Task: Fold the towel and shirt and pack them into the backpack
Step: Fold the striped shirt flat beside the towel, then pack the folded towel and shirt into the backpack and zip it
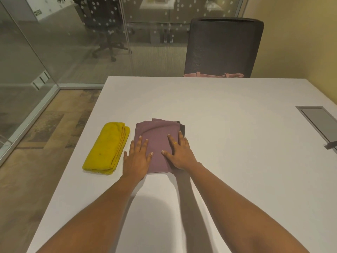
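A folded mauve shirt (156,143) lies on the white table (228,125) in front of me. My left hand (137,158) presses flat on its left edge with straight fingers. My right hand (179,152), with a ring on one finger, presses flat on its right side. A folded yellow towel (107,148) lies to the left of the shirt, near the table's left edge. A pink bag (213,75) peeks over the table's far edge, on the chair; only its top rim and straps show.
A black mesh office chair (224,46) stands behind the far edge of the table. A grey cable hatch (319,123) is set into the table at the right. Glass walls (54,42) run along the left and the back.
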Motion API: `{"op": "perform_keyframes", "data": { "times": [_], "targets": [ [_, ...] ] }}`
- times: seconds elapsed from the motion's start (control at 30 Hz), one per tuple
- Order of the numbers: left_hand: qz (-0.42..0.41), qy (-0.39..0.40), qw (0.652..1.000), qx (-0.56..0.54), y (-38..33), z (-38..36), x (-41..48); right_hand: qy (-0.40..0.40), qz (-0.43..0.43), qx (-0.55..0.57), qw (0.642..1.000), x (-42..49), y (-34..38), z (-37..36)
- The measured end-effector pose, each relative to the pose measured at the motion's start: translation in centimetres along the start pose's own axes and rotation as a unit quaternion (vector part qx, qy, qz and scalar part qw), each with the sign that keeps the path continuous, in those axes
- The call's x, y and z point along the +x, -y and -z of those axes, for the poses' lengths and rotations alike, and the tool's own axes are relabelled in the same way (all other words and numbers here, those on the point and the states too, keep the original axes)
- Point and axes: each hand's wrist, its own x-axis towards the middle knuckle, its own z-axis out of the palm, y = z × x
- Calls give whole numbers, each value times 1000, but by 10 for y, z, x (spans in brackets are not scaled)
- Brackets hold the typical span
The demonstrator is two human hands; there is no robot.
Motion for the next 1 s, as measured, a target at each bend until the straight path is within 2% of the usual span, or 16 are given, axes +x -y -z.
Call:
{"op": "perform_keyframes", "data": {
  "times": [0.3, 0.63, 0.83, 1.0],
  "targets": [
    [-21, 32, 999, 25, -11, 20, -30, 45, -11, -90, 995, -45, 0, 20],
    [-111, 42, 993, -22, -29, 39, -53, -3, -56, -133, 989, -103, 8, 44],
    [-197, 72, 976, -53, -75, 49, -66, -61, -130, -130, 981, -151, -14, 68],
    [-304, 81, 948, -53, -147, 45, -76, -107, -227, -117, 961, -211, -61, 103]
  ]
}}
